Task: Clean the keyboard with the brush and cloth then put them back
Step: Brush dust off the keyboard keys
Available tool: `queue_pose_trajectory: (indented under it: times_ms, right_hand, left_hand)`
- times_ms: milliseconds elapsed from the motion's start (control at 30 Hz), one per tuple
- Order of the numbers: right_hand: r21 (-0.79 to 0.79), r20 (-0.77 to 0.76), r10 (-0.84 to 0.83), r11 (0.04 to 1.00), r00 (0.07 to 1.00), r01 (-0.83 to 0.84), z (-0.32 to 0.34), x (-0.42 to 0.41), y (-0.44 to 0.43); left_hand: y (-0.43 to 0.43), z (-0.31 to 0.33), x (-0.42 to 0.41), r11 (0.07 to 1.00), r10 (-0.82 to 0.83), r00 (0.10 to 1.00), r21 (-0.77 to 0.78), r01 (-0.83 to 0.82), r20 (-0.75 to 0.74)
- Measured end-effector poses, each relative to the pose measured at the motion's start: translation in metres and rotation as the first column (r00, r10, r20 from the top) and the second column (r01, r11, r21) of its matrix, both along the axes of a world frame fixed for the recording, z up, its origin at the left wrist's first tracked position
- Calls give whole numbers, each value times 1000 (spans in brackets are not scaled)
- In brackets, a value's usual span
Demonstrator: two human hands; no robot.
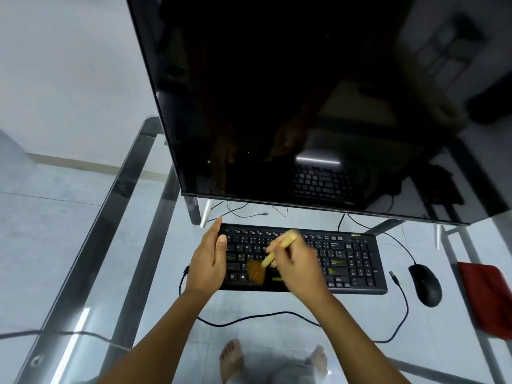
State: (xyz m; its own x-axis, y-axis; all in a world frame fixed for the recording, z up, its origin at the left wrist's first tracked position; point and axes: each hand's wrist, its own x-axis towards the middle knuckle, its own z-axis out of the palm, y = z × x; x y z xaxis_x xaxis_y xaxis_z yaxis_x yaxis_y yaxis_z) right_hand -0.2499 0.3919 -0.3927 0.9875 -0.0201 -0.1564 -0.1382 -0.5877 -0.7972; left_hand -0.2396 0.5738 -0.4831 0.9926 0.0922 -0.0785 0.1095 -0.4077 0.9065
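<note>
Pinching yellow-handled brush (273,254): right hand (297,268), bristles on black keyboard (354,261) | left hand (210,257) spread flat, bracing keyboard's left end | red cloth (487,297) well apart at right

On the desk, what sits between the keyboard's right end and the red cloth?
A black mouse on the glass table, its cord running back toward the monitor. The head view shows it between keyboard and red cloth.

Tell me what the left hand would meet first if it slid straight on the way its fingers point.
Probably the monitor's silver stand leg: the left hand points away along the keyboard's left end. Depth is unclear.
</note>
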Motion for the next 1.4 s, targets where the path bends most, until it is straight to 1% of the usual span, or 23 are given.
queue_pose_trajectory:
  times_ms: [67, 133, 200, 267, 333, 400, 467, 500, 567, 633, 700, 733, 800, 833, 867, 933, 1033, 1067, 1167, 1233, 1300, 1367, 1400]
  right_hand:
    - [77, 79, -142, 988, 987, 135, 2, 11, -14]
    - [126, 28, -45, 991, 999, 41, 6, 15, -13]
    - [12, -19, 100, 995, 995, -100, 5, 19, -12]
    - [-78, 108, 16, 997, 994, -8, 4, 29, -12]
    - [37, 151, -75, 997, 986, 71, 7, 38, -6]
    - [92, 28, 64, 993, 998, -67, 4, 41, 7]
    - [-55, 36, 153, 987, 988, -151, -2, 41, 12]
    - [-93, 103, 103, 991, 989, -93, -1, 44, 12]
    - [-31, 176, -3, 999, 984, 9, -2, 46, 8]
    - [63, 50, 53, 996, 997, -56, 0, 44, 8]
    - [-25, -8, 75, 997, 997, -75, -3, 42, -2]
    - [-75, 31, -16, 997, 999, 19, -4, 42, -10]
    - [-26, 102, -186, 981, 977, 190, -5, 42, -30]
    - [36, 54, -193, 981, 980, 192, -4, 40, -35]
    - [76, -37, -117, 990, 992, 120, -5, 36, -38]
    - [18, -98, 3, 1000, 995, -2, -6, 30, -41]
    - [-11, 55, -235, 972, 970, 236, -5, 31, -51]
    - [12, 49, -234, 972, 971, 234, -4, 31, -50]
    - [39, -82, -10, 999, 997, 13, -3, 29, -36]
    - [21, -10, -112, 993, 994, 112, -2, 31, -35]
    - [77, 33, -203, 977, 979, 200, -2, 34, -42]
    - [134, -81, -29, 990, 996, 40, -1, 32, -38]
    - [84, -108, 44, 996, 993, -35, -2, 29, -36]
  left_hand:
    - [-1, -1, 0, 1000, -1, 1000, 12, 1, -2]
    - [-1, -3, 0, 999, -3, 1000, 37, 3, 2]
    - [-1, -3, 0, 999, -6, 1000, 45, 6, 9]
    - [-2, -2, 0, 999, -7, 1000, 49, 6, 10]
    - [-2, -2, 0, 998, -3, 1000, 59, 2, 13]
    - [-1, -4, 0, 997, -8, 1000, 78, 7, 17]
    - [-1, -4, 0, 995, -25, 1000, 98, 23, 19]
    - [-2, -3, 1, 993, -35, 999, 113, 32, 21]
    - [-4, -3, 1, 987, -56, 998, 154, 51, 28]
    - [-4, -5, 2, 980, -75, 996, 185, 67, 38]
    - [-2, -7, 2, 977, -90, 995, 197, 80, 40]
    - [-1, -8, 2, 977, -93, 995, 195, 85, 34]
    - [-1, -8, 2, 978, -95, 995, 191, 88, 29]
    - [-2, -8, 2, 977, -94, 995, 194, 86, 33]
    - [-2, -7, 2, 977, -91, 995, 195, 82, 37]
    - [-3, -4, 2, 981, -82, 996, 177, 74, 40]
    - [-6, 0, 1, 988, -66, 997, 143, 61, 35]
    - [-6, 0, 1, 989, -61, 997, 139, 55, 37]
    - [-4, -4, 1, 991, -50, 998, 130, 44, 43]
    - [-4, -5, 1, 991, -42, 998, 128, 36, 43]
    - [-5, -5, 1, 992, -36, 998, 126, 29, 49]
    - [-5, -6, 1, 992, -36, 998, 124, 30, 49]
    - [-4, -6, 2, 992, -36, 998, 123, 30, 45]
